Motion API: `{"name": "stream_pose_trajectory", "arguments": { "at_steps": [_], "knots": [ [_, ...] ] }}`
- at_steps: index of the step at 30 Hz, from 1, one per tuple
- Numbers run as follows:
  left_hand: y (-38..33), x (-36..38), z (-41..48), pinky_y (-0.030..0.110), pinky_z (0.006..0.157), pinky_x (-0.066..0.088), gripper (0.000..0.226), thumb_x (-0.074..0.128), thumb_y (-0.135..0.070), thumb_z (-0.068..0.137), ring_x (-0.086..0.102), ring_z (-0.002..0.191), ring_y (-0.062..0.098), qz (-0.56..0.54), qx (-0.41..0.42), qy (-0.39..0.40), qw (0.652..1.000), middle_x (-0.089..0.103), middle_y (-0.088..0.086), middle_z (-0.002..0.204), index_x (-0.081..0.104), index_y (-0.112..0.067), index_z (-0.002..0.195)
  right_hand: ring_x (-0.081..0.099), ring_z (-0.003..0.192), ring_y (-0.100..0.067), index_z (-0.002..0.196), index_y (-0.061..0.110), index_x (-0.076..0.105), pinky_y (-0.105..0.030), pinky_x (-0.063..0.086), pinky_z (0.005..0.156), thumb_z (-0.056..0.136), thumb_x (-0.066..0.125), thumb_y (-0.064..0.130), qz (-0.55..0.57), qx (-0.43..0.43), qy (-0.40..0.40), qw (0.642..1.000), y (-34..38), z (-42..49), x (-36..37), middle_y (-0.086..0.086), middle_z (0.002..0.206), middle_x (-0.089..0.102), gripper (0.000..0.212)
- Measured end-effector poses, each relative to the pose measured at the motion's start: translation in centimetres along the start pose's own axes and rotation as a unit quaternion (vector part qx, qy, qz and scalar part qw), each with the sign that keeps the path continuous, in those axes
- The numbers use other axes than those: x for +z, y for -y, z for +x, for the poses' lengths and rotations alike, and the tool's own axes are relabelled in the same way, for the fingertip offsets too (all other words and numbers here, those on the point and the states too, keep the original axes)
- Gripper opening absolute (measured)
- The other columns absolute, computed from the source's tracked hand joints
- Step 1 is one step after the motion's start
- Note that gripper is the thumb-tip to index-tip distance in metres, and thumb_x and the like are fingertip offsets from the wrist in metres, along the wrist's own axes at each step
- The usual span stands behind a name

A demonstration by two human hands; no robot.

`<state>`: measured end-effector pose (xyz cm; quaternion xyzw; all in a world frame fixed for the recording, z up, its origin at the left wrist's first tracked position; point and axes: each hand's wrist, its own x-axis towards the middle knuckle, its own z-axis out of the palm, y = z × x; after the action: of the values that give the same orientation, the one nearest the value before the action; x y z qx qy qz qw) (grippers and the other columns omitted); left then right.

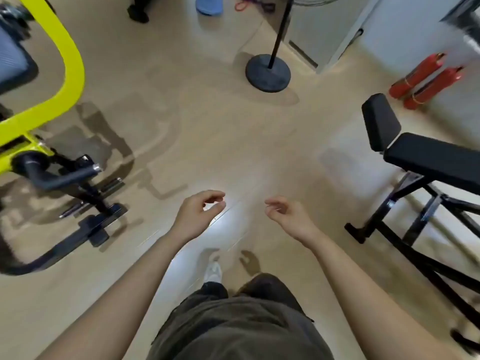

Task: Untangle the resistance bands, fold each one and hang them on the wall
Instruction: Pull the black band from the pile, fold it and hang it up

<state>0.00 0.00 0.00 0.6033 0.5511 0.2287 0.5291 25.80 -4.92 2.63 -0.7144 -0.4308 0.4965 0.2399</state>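
Note:
A tangle of resistance bands, red and purple with a dark part, lies on the floor at the far top edge of the view, partly cut off. My left hand hovers above the pale floor at the centre, fingers loosely curled and holding nothing. My right hand hangs beside it at the same height, also loosely curled and holding nothing. Both hands are far from the bands. No wall hook is in view.
A yellow and black exercise machine fills the left side. A black workout bench stands on the right. A black pole on a round base stands ahead. Two red cylinders lie by the right wall. A blue object sits near the bands.

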Motion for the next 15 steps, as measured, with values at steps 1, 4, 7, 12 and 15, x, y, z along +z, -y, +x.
{"name": "stream_pose_trajectory", "arguments": {
  "at_steps": [1, 4, 7, 12, 15],
  "knots": [
    [0.2, -0.3, 0.4, 0.030, 0.091, 0.048, 0.019, 0.069, -0.038, 0.088, 0.066, 0.102, 0.005, -0.009, -0.014, -0.001, 1.000, 0.073, -0.017, 0.105, 0.072, -0.037, 0.107, 0.063, 0.091, -0.015, 0.111, 0.012, 0.072, -0.012, 0.046, 0.079, 0.092, 0.067, 0.013, -0.001, 0.002, 0.008, 1.000, 0.1, 0.7, 0.2, -0.013, 0.110, 0.072, 0.019],
    [0.4, -1.1, 2.5, 0.031, 0.092, 0.047, 0.020, 0.069, -0.035, 0.089, 0.067, 0.101, 0.005, 0.001, -0.049, 0.007, 0.999, 0.074, -0.016, 0.103, 0.073, -0.033, 0.109, 0.067, 0.098, -0.022, 0.113, 0.015, 0.071, -0.021, 0.048, 0.086, 0.092, 0.067, 0.017, -0.038, 0.021, 0.033, 0.999, 0.9, 3.2, 0.2, -0.007, 0.107, 0.072, 0.022],
    [0.0, -2.2, 6.0, 0.030, 0.093, 0.049, 0.032, 0.063, -0.050, 0.083, 0.066, 0.101, 0.002, 0.030, -0.073, 0.024, 0.997, 0.073, -0.018, 0.101, 0.073, -0.035, 0.110, 0.067, 0.099, -0.020, 0.116, 0.020, 0.070, -0.028, 0.049, 0.089, 0.091, 0.068, 0.023, -0.076, 0.023, 0.064, 0.995, 1.9, 7.2, -0.2, -0.001, 0.103, 0.072, 0.025],
    [-1.2, -3.6, 13.7, 0.027, 0.089, 0.048, 0.027, 0.064, -0.048, 0.087, 0.065, 0.100, -0.001, 0.071, -0.102, 0.026, 0.992, 0.072, -0.020, 0.098, 0.072, -0.036, 0.109, 0.066, 0.095, -0.020, 0.119, 0.022, 0.067, -0.032, 0.050, 0.088, 0.089, 0.065, 0.029, -0.103, 0.009, 0.111, 0.988, 4.0, 15.8, -1.8, 0.004, 0.098, 0.070, 0.031],
    [-2.9, -4.6, 18.3, 0.022, 0.084, 0.044, 0.017, 0.067, -0.033, 0.094, 0.062, 0.091, -0.009, 0.073, -0.121, 0.015, 0.990, 0.072, -0.018, 0.095, 0.073, -0.030, 0.110, 0.066, 0.092, -0.021, 0.118, 0.017, 0.067, -0.025, 0.052, 0.085, 0.092, 0.065, 0.023, -0.128, -0.002, 0.135, 0.983, 5.9, 21.0, -3.3, 0.005, 0.091, 0.068, 0.027]
  ]
}}
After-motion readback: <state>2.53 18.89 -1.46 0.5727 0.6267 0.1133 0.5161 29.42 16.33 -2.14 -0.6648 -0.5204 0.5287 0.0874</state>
